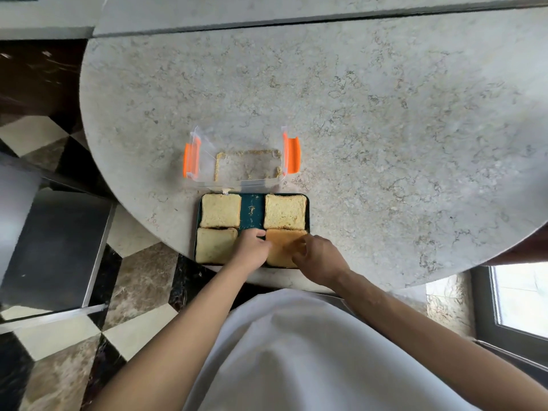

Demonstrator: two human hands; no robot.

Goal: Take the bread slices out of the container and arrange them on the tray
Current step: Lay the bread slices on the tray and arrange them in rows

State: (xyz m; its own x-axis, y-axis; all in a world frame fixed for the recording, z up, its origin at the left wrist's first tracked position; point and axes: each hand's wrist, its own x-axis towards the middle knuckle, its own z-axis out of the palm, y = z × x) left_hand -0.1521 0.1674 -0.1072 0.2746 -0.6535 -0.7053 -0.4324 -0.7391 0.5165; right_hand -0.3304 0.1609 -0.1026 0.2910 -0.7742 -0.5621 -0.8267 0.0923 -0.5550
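Note:
A dark teal tray [252, 210] sits at the table's near edge with several bread slices on it. Two pale slices lie at the far left [221, 210] and far right [285, 211], and a third at the near left [215, 246]. A darker, toasted slice [280, 247] lies at the near right. My left hand [252, 247] touches that slice's left edge with curled fingers. My right hand [318, 258] pinches its right side. The clear container [237, 166] with orange clips stands just beyond the tray, holding only crumbs.
The round speckled stone table [355, 114] spreads wide beyond and to the right of the container. A dark metal cabinet [53, 247] stands at the left on a checkered floor. A window frame [510, 304] is at the lower right.

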